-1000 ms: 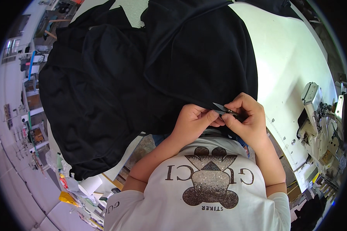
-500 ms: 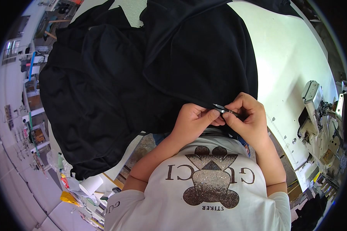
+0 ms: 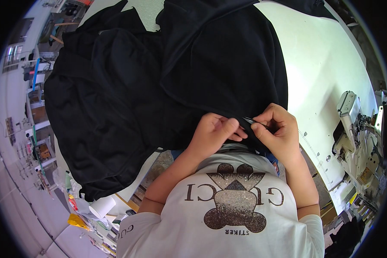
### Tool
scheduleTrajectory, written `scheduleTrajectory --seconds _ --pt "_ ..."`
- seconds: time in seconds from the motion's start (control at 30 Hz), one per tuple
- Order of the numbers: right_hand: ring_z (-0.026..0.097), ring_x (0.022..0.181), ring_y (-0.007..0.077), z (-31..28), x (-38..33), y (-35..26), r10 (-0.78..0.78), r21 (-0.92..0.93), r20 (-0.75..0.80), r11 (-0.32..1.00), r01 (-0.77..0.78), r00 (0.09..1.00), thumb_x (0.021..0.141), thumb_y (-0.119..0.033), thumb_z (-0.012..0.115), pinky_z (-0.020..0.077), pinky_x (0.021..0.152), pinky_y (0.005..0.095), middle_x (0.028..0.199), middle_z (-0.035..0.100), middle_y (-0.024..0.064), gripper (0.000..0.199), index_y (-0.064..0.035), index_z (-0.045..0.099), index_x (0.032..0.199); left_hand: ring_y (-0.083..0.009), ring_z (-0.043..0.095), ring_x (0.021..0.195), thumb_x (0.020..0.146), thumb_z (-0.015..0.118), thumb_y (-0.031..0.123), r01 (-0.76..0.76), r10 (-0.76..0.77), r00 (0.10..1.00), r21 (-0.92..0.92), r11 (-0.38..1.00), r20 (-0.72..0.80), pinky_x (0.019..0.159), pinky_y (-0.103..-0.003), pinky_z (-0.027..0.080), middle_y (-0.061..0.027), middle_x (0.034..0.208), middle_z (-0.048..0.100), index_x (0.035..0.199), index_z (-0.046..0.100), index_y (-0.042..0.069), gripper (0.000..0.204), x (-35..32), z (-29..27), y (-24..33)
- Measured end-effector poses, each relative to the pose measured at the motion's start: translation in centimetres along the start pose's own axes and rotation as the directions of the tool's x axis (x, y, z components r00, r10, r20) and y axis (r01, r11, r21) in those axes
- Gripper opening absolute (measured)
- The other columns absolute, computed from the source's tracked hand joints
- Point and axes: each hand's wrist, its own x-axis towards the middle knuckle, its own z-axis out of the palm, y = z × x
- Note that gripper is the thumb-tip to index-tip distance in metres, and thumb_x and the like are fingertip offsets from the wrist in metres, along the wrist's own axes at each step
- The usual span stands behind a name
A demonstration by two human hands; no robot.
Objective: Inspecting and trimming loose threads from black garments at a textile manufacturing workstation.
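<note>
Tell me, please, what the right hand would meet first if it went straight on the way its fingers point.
Leading with the small snips it holds, the right hand would probably meet the black fabric first, with the left hand just beyond; depth there is unclear.

Bright glare on white table [image 3: 318,64], soft shadow beside machine [image 3: 349,105], bent fisheye edges, black corners

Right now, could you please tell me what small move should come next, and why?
Perhaps the left hand should ease slightly away from the metal blade, since the right hand holds it close by, over the black cloth.
</note>
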Motion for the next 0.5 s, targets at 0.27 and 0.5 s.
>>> scheduleTrajectory --seconds 0.27,0.5 --pt "0.047 0.058 0.0043 0.14 0.2 0.37 -0.068 -0.038 0.011 0.997 0.068 0.998 0.072 -0.001 0.07 0.0381 0.052 0.0197 0.068 0.053 0.0009 0.013 0.0004 0.058 0.075 -0.0157 0.065 0.074 0.094 0.052 0.012 -0.053 0.055 0.998 0.068 0.996 -0.028 0.066 -0.025 0.055 -0.0109 0.084 0.065 0.096 0.059 -0.004 0.017 0.15 -0.39 -0.07" --pt "0.046 0.064 0.0026 0.31 0.38 -0.28 -0.068 -0.008 0.072 0.998 0.068 0.995 0.073 0.004 0.067 0.0364 0.058 0.0176 0.079 0.051 0.0007 0.014 0.0013 0.057 0.083 -0.0154 0.065 0.075 0.094 0.052 0.011 -0.098 0.097 0.995 0.1 0.99 0.006 0.068 -0.025 0.055 -0.0114 0.086 0.066 0.1 0.059 -0.006 0.019 0.2 0.05 -0.13"
